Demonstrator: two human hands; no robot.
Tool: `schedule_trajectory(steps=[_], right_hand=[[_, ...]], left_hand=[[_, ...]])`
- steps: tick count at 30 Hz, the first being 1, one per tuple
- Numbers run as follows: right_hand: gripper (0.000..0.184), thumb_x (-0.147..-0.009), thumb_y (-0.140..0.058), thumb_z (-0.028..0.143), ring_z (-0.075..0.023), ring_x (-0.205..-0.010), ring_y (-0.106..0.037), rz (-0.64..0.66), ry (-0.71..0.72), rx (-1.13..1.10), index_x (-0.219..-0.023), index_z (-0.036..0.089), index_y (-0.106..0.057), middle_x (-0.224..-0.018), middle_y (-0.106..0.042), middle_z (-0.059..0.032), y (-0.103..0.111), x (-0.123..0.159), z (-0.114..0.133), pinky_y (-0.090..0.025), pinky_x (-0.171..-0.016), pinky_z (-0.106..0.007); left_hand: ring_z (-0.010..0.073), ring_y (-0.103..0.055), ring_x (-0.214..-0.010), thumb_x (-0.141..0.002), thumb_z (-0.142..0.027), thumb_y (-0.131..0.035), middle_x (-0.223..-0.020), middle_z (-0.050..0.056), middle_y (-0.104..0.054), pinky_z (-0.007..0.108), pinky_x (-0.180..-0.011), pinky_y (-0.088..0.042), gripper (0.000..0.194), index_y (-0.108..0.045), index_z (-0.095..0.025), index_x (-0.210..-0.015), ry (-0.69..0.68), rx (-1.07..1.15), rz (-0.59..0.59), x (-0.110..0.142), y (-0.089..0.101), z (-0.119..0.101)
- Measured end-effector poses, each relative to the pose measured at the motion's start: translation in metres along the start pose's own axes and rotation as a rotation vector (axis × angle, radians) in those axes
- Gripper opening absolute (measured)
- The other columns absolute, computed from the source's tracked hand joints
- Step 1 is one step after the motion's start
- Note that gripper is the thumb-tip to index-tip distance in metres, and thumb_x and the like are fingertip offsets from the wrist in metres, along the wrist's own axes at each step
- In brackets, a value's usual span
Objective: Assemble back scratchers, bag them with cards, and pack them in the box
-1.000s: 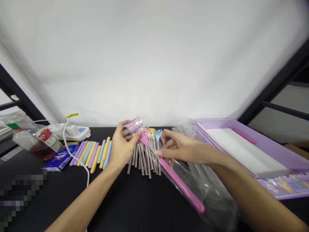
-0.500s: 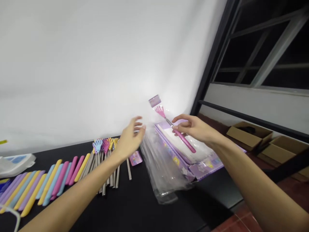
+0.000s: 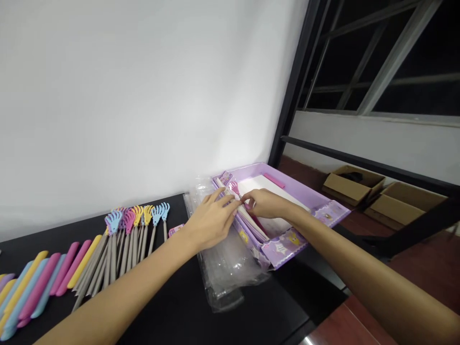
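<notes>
Pink back scratcher (image 3: 234, 187) now lowered into purple display box (image 3: 305, 192), was held above it; both hands moved in. Left hand (image 3: 212, 223) half-curled over box's left wall, right hand (image 3: 266, 202) fingertips pinched by scratcher, can't tell if either grips. Box, clear bags (image 3: 226, 266) on black tabletop (image 3: 176, 297); beyond: black frame (image 3: 296, 76), dark window (image 3: 413, 57), cardboard cartons (image 3: 345, 187), red floor (image 3: 427, 258)

- A shallow purple box (image 3: 300, 189) lies flat and open-topped, set at an angle, its printed front edge toward the camera.
- A pink claw-headed scratcher (image 3: 235, 187) lies inside along the left wall, claw at the far end, partly hidden.
</notes>
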State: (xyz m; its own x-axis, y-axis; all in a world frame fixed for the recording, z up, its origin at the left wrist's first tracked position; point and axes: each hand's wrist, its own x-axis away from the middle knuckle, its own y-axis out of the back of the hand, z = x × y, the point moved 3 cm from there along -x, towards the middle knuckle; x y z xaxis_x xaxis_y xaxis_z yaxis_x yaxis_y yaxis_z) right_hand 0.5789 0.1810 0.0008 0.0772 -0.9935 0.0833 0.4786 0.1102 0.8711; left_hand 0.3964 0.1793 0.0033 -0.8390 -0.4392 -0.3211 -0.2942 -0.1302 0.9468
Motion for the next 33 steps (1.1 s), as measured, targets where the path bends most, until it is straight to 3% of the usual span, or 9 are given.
schedule_trajectory(steps=[4, 7, 10, 13, 18, 23, 29, 33], right_hand=[[0.059, -0.075, -0.065, 0.016, -0.0237, -0.081, -0.067, -0.021, 0.031, 0.039, -0.134, 0.016, -0.059, -0.091, -0.076, -0.0076, 0.001, 0.001, -0.001, -0.048, -0.077, -0.032], [0.07, -0.071, -0.07, 0.018, -0.0224, -0.078, -0.066, 0.029, 0.026, 0.037, -0.139, 0.013, -0.052, -0.09, -0.075, -0.0064, 0.004, 0.003, -0.005, -0.048, -0.073, -0.03], [0.06, -0.071, -0.072, 0.023, -0.0227, -0.08, -0.068, 0.117, 0.019, 0.071, -0.13, 0.016, -0.062, -0.093, -0.075, -0.0066, 0.006, 0.004, -0.008, -0.049, -0.073, -0.03], [0.048, -0.072, -0.075, 0.03, -0.026, -0.093, -0.069, 0.063, 0.013, 0.166, -0.118, 0.018, -0.07, -0.108, -0.075, -0.0101, 0.007, 0.004, -0.011, -0.049, -0.082, -0.032], [0.064, -0.083, -0.068, 0.035, -0.0243, -0.091, -0.071, -0.069, -0.053, 0.142, -0.142, 0.015, -0.052, -0.1, -0.077, -0.0089, 0.003, 0.0, -0.02, -0.051, -0.081, -0.031], [0.049, -0.078, -0.075, 0.039, -0.0354, -0.109, -0.067, -0.084, -0.121, 0.216, -0.117, 0.01, -0.074, -0.115, -0.074, -0.0194, 0.003, -0.003, -0.022, -0.048, -0.092, -0.039], [0.043, -0.078, -0.071, 0.024, -0.021, -0.084, -0.072, 0.023, -0.08, 0.139, -0.121, 0.02, -0.074, -0.094, -0.078, -0.0044, -0.002, 0.002, -0.009, -0.051, -0.076, -0.027], [0.038, -0.084, -0.069, 0.034, -0.0227, -0.089, -0.072, -0.044, -0.074, 0.136, -0.118, 0.018, -0.075, -0.104, -0.078, -0.0086, 0.015, 0.005, -0.001, -0.052, -0.079, -0.029]], left_hand=[[0.035, -0.041, -0.141, -0.103, -0.022, -0.035, -0.143, 0.011, -0.058, 0.055, -0.112, -0.042, 0.042, -0.056, -0.016, -0.139, 0.004, 0.005, 0.02, 0.004, 0.003, 0.002], [0.0347, -0.043, -0.14, -0.102, -0.022, -0.036, -0.144, 0.01, -0.057, 0.054, -0.112, -0.043, 0.042, -0.056, -0.017, -0.139, 0.011, 0.005, 0.027, 0.005, 0.002, 0.003], [0.0344, -0.044, -0.138, -0.102, -0.023, -0.037, -0.146, 0.01, -0.056, 0.054, -0.111, -0.044, 0.043, -0.053, -0.016, -0.142, 0.01, -0.001, 0.031, 0.006, 0.0, 0.002], [0.0341, -0.044, -0.139, -0.102, -0.021, -0.037, -0.148, 0.009, -0.054, 0.053, -0.11, -0.045, 0.045, -0.05, -0.017, -0.144, 0.009, -0.02, 0.04, 0.006, -0.001, 0.001], [0.0338, -0.044, -0.139, -0.102, -0.022, -0.037, -0.151, 0.009, -0.051, 0.052, -0.111, -0.045, 0.045, -0.049, -0.017, -0.145, 0.019, -0.04, 0.052, 0.007, -0.003, 0.002], [0.0337, -0.043, -0.139, -0.101, -0.022, -0.038, -0.152, 0.009, -0.05, 0.051, -0.11, -0.046, 0.047, -0.047, -0.017, -0.147, 0.013, -0.047, 0.063, 0.006, -0.004, 0.003], [0.0346, -0.043, -0.14, -0.101, -0.019, -0.037, -0.15, 0.011, -0.052, 0.052, -0.11, -0.046, 0.047, -0.047, -0.015, -0.146, -0.004, -0.054, 0.075, 0.005, -0.004, 0.0], [0.0332, -0.036, -0.146, -0.102, -0.018, -0.036, -0.159, 0.012, -0.039, 0.051, -0.116, -0.04, 0.051, -0.039, -0.017, -0.152, 0.0, -0.049, 0.007, 0.006, 0.008, 0.007]])
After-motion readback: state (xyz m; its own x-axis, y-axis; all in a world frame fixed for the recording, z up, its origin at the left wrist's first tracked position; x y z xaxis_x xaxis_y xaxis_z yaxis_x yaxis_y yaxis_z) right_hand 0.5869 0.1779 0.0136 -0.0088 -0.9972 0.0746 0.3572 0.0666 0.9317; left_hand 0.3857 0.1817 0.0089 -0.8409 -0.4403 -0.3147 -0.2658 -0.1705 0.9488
